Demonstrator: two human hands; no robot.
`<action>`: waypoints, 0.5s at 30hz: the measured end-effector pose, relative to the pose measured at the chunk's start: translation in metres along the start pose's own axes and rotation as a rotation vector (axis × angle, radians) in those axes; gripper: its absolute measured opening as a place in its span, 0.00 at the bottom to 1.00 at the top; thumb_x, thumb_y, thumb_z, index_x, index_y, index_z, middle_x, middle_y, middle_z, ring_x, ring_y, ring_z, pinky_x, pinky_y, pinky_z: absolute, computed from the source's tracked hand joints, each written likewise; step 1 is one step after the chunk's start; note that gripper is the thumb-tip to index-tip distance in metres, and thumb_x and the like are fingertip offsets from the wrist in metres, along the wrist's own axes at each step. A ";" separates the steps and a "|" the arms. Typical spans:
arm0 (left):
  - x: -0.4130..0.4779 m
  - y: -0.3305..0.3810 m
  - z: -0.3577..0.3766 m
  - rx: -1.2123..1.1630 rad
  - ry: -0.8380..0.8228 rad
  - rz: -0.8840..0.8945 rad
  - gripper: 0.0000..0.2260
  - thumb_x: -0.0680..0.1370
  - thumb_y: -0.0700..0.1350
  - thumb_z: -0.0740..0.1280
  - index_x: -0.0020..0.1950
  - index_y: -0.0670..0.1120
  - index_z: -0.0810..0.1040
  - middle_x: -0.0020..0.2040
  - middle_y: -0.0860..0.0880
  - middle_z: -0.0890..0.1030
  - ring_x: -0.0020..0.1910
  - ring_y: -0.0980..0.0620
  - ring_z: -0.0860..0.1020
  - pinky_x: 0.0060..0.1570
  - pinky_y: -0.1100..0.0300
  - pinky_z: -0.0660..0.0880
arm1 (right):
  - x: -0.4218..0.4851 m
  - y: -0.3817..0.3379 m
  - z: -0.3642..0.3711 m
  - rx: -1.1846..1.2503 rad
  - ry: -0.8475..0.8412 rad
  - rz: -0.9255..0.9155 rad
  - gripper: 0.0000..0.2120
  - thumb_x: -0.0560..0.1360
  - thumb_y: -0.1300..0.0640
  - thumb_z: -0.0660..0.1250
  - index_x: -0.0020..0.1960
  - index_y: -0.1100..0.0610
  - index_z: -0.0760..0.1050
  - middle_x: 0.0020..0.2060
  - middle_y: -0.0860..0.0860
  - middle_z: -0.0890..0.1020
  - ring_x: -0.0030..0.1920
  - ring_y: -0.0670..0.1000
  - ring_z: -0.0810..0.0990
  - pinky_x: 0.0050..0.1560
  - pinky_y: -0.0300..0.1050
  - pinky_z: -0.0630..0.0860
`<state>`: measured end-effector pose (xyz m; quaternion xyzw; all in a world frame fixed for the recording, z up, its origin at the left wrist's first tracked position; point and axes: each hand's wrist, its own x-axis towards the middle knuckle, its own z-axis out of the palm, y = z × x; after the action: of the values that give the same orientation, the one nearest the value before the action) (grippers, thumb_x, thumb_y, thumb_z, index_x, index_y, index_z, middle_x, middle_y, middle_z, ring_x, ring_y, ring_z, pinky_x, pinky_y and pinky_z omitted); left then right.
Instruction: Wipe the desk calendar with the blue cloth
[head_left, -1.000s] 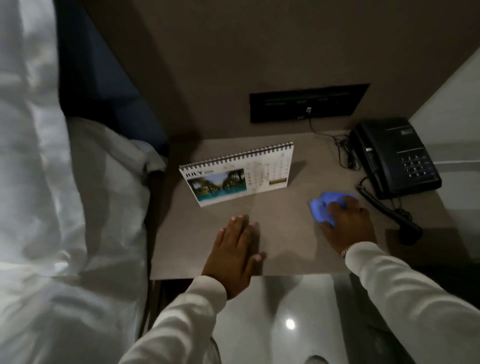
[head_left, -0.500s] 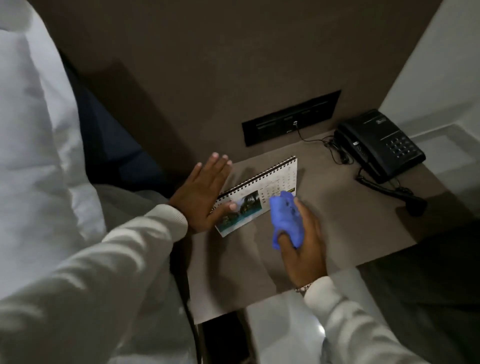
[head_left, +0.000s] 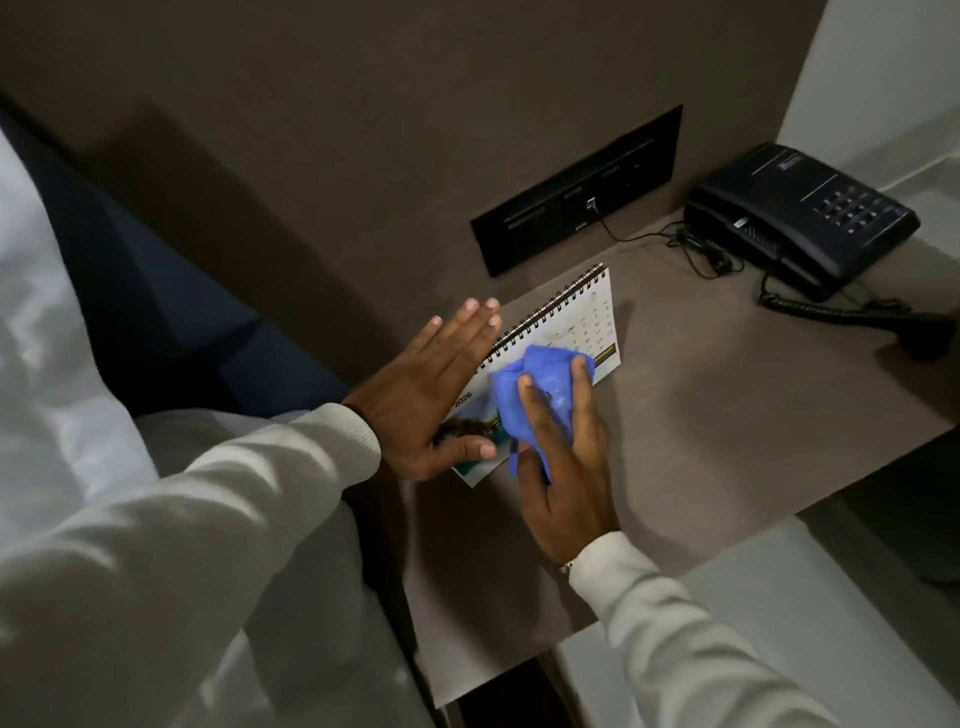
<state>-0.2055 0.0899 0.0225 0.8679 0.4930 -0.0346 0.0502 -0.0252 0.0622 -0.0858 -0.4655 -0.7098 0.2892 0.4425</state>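
A spiral-bound desk calendar (head_left: 576, 319) stands on the brown bedside table (head_left: 701, 415), its printed face toward me. My left hand (head_left: 431, 395) rests flat against its left end, fingers spread behind the top edge and thumb across the landscape picture. My right hand (head_left: 563, 462) presses a crumpled blue cloth (head_left: 535, 395) onto the middle of the calendar's face. The cloth and both hands hide much of the page; only the date grid at the right and the lower left corner show.
A black telephone (head_left: 800, 218) with a coiled cord sits at the table's far right corner. A black socket panel (head_left: 576, 192) is set in the brown wall behind, with a thin cable plugged in. White bedding (head_left: 62, 415) lies to the left.
My left hand went from flat on the table to the calendar's left end. My right hand carried the blue cloth from near the telephone onto the calendar's face.
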 end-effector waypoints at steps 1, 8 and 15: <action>0.000 -0.001 0.000 -0.009 -0.001 0.009 0.48 0.74 0.68 0.59 0.80 0.37 0.46 0.81 0.40 0.45 0.81 0.43 0.43 0.79 0.43 0.47 | 0.002 0.002 0.006 -0.004 0.004 -0.015 0.31 0.75 0.61 0.61 0.75 0.46 0.58 0.78 0.60 0.48 0.78 0.53 0.48 0.75 0.48 0.55; 0.003 -0.006 -0.003 -0.014 -0.049 0.037 0.51 0.72 0.69 0.61 0.80 0.38 0.44 0.82 0.42 0.44 0.81 0.45 0.41 0.79 0.46 0.45 | 0.019 0.011 0.023 0.048 0.123 0.115 0.26 0.78 0.44 0.58 0.73 0.36 0.53 0.79 0.53 0.44 0.78 0.48 0.44 0.74 0.35 0.46; 0.002 -0.007 -0.003 -0.003 -0.056 0.052 0.51 0.72 0.69 0.61 0.80 0.38 0.43 0.82 0.42 0.44 0.81 0.45 0.41 0.79 0.44 0.46 | 0.013 0.003 0.034 0.066 0.118 0.032 0.23 0.79 0.45 0.58 0.72 0.36 0.57 0.79 0.52 0.49 0.78 0.47 0.46 0.74 0.37 0.49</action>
<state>-0.2100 0.0958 0.0250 0.8791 0.4685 -0.0567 0.0663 -0.0569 0.0751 -0.0993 -0.4783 -0.6650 0.2917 0.4939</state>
